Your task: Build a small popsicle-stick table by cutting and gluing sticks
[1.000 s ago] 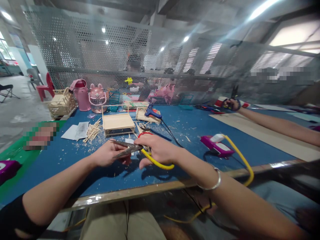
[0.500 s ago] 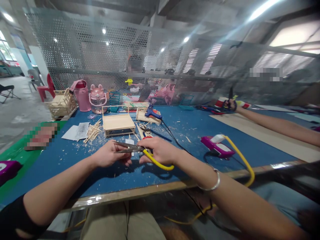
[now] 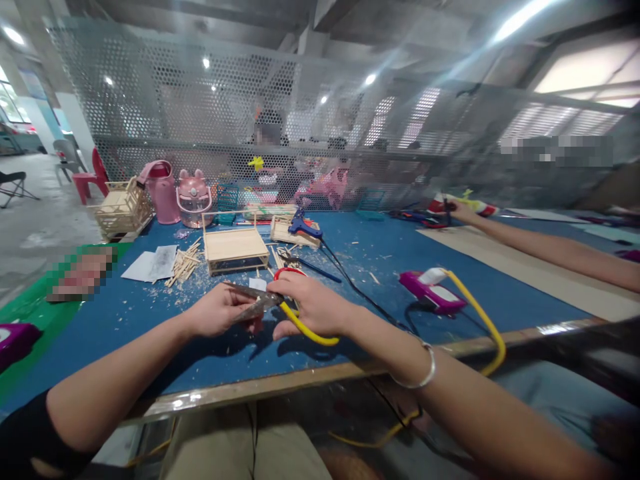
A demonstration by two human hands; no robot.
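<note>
Scissors [image 3: 260, 300] with red and yellow handles are in my right hand [image 3: 313, 303], their blades parted and pointing left. My left hand [image 3: 215, 311] is closed at the blades, its fingers curled round something I cannot make out. Beyond my hands stands a small wooden stick frame with a flat slatted top [image 3: 236, 245]. Loose wooden sticks [image 3: 185, 263] lie to its left, and a small white paper [image 3: 257, 284] lies just behind the blades.
A blue glue gun [image 3: 304, 225] rests on another wooden piece. Pliers [image 3: 320, 268] lie behind my right hand. A purple power strip [image 3: 433, 291] with a yellow cord is on the right. Pink bottles [image 3: 194, 199] stand at the back. Another person's arm [image 3: 550, 250] reaches in from the right.
The scissor blades have parted wider, and the yellow handle has swung down and left. My right hand has shifted slightly left. The other person's hand has moved a little left.
</note>
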